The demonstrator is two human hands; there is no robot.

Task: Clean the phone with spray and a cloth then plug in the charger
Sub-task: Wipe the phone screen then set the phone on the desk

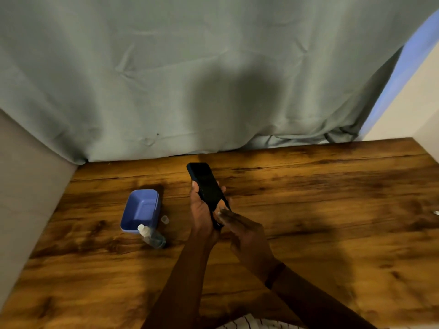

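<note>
My left hand (202, 214) holds a black phone (206, 186) above the wooden table, screen up and its top end pointing away from me. My right hand (240, 230) meets the phone's near end, fingertips pinched on a small white piece (219, 213). That piece is too blurred to tell whether it is cloth or a plug. A clear spray bottle (153, 237) with a white top stands left of my arms. Its small clear cap (164, 219) sits on the table beside it.
A blue plastic tub (140, 210) sits just behind the bottle. A grey-green curtain (190, 79) hangs along the table's far edge (308, 144). A small white object (436, 212) shows at the right border. A grey wall closes the left side.
</note>
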